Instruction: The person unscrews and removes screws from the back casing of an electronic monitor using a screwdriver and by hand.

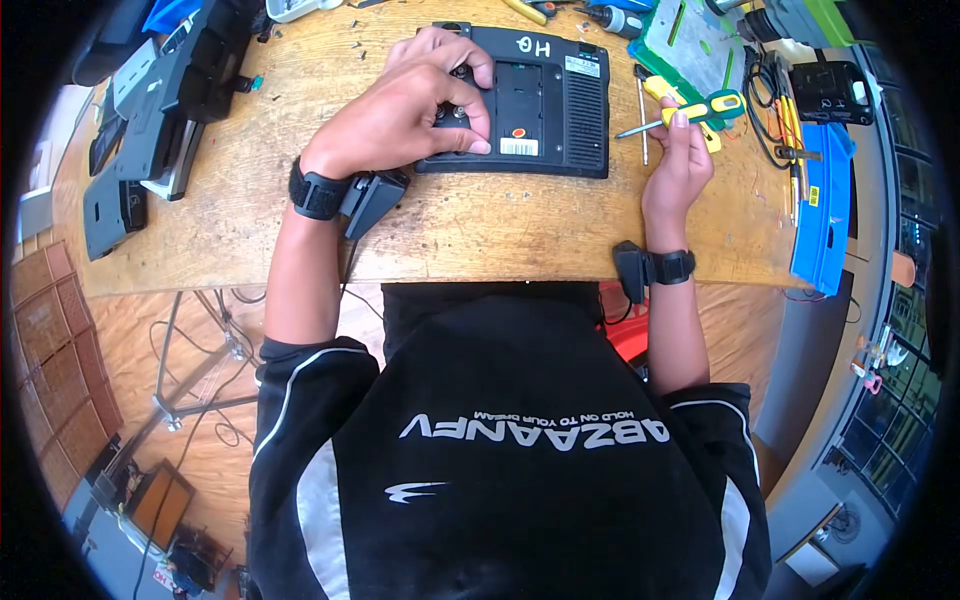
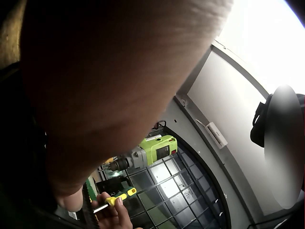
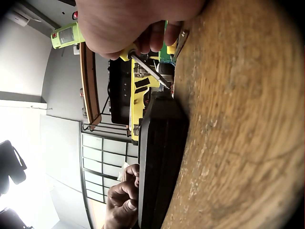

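A flat black electronic device (image 1: 585, 120) with a vented side, a recessed middle and white hand-written letters lies on the wooden table. My left hand (image 1: 400, 110) rests over its left part, fingers bent and spread, thumb and fingertips on its face. Several small round metal parts (image 1: 459, 112) show between those fingers; the palm hides the rest. To the right of the device, my right hand (image 1: 680, 175) holds a yellow-and-green screwdriver (image 1: 705, 108) by its handle. The screwdriver's shaft (image 3: 150, 71) points left towards the device's edge in the head view.
More black device casings (image 1: 200, 80) are piled at the table's left. At the right lie a green-edged tray (image 1: 690, 50), a blue plastic bin (image 1: 825, 210) and a black box (image 1: 832, 90). Behind stands a lime-green power drill (image 2: 159, 149). The table's front edge runs before my body.
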### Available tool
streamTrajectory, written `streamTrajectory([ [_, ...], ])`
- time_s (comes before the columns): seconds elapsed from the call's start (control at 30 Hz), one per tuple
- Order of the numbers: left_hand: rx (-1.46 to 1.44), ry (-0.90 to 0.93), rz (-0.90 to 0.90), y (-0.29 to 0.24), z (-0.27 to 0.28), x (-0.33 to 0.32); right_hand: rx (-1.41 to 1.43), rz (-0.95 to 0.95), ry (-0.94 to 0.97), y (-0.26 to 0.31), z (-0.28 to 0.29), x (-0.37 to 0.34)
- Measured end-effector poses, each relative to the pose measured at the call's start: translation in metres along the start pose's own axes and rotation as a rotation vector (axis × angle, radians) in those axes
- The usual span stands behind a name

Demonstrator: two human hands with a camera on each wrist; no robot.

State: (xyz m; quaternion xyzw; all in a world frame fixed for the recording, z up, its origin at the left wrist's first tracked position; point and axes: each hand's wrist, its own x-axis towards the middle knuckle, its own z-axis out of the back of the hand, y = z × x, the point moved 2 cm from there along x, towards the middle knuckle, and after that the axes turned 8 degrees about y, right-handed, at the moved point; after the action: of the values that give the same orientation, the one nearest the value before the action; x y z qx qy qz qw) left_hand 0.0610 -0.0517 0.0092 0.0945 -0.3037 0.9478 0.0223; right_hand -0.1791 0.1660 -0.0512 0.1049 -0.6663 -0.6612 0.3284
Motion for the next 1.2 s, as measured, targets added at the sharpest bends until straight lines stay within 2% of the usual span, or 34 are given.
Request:
streamTrajectory([
  [0.37,0.036,-0.001,0.028,0.000,-0.003,0.001,-0.023,-0.009,0.004,0.003,-0.001,0.000],
  [0.57,-0.084,-0.094,0.031,0.012,0.010,-0.002,0.016,-0.030,-0.024,0.000,-0.001,-0.001],
  [0.63,-0.211,-0.292,0.152,0.032,0.020,-0.009,0.027,-0.041,-0.021,-0.003,0.001,0.000],
  [0.7,-0.048,-0.438,0.192,0.059,0.030,-0.023,0.023,-0.033,-0.017,-0.002,0.001,0.000],
  [0.77,-0.047,-0.513,0.355,0.081,0.035,-0.037,-0.080,-0.038,0.018,-0.003,0.004,0.001],
  [0.9,0.173,-0.580,0.492,0.103,0.039,-0.056,-0.079,-0.048,0.027,0.000,0.002,0.001],
  [0.97,0.086,-0.637,0.595,0.107,0.037,-0.059,-0.069,-0.046,0.025,0.000,0.001,0.001],
  [1.2,0.031,-0.595,0.691,0.115,0.031,-0.063,-0.014,-0.066,-0.002,0.006,-0.004,0.000],
])
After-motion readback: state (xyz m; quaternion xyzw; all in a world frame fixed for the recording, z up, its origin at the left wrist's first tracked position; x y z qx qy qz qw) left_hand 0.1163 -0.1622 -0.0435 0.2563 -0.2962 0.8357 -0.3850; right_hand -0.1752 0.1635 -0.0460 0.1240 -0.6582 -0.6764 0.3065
